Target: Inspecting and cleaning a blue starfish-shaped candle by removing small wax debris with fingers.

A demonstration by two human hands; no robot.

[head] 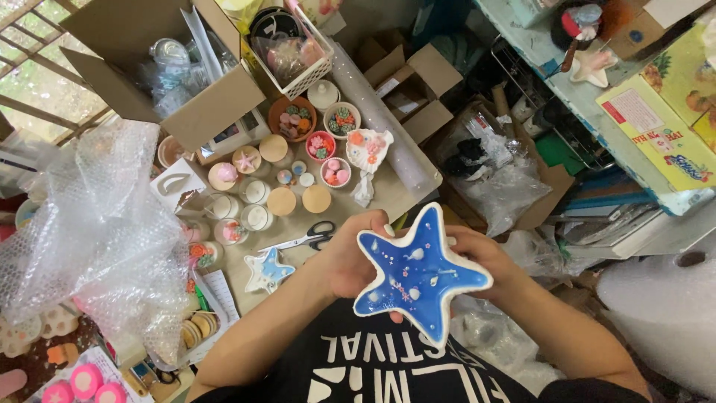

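Clutter fills the room on every side: an open cardboard box of wrapped goods stands at the far left, a white plastic basket just right of it, and a big sheet of bubble wrap sprawls over the left. Between them a low table carries small round bowls, lidded jars, a pair of scissors and a small blue star dish near its near edge. A roll of clear film lies along the table's right side, with crumpled plastic bags on the floor beyond.

Near the person's chest, a large blue star-shaped dish with a white rim is held up. The left hand grips its left points, fingers curled behind; the right hand clasps its right side.
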